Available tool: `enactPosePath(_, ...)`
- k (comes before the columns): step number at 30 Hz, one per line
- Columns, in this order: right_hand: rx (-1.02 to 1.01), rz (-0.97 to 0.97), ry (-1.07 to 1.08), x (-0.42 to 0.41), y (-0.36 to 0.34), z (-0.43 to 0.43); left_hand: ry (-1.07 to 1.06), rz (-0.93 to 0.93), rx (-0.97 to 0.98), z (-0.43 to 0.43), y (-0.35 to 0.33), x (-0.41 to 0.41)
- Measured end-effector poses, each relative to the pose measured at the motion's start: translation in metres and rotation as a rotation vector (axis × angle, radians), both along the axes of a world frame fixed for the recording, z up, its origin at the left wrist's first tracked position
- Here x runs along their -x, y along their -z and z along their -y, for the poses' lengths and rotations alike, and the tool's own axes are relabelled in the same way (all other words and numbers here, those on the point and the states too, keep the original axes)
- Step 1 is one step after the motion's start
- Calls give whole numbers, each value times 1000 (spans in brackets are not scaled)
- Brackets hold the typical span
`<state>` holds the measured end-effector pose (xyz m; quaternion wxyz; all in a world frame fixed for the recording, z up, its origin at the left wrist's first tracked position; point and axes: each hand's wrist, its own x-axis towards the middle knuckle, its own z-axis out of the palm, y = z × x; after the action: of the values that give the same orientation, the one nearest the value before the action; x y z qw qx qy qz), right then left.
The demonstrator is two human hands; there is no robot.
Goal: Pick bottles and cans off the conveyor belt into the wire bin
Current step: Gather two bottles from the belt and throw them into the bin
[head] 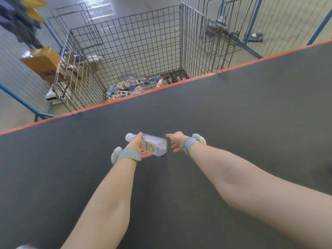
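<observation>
Gripping one clear bottle (152, 144): left hand (137, 147); right hand (175, 141) loose, empty.

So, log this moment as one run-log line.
left hand: grips clear plastic bottle | right hand: open, near bottle base | dark grey conveyor belt: under hands | black wire bin: bottles inside

Left wrist strap (128, 156) and right wrist strap (190, 143) are grey fabric; each carries a pale rounded module (115, 155). Forearms bare. Left hand (139, 146) and right hand (177, 141) show red-painted nails.
</observation>
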<state>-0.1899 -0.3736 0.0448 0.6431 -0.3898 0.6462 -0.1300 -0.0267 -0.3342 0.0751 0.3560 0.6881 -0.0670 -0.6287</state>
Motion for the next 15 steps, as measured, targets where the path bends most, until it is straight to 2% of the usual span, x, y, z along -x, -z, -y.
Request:
enactPosePath(3,117,117,142,-55,-28,102,-61,-16,197,110,-37,-52)
enactPosePath(6,239,203,158,-99,-63,159,12,119,314,169,-65,-83)
enactPosePath(10,316,151,86,-163,-42,222,37,104,227,211,-24,-122)
enactPosePath(13,319,140,68,-175,-38,196,136,164,153,183,6,-127)
enactPosePath(15,241,131,64,-169,-24,177,166,211,105,162,21,-125)
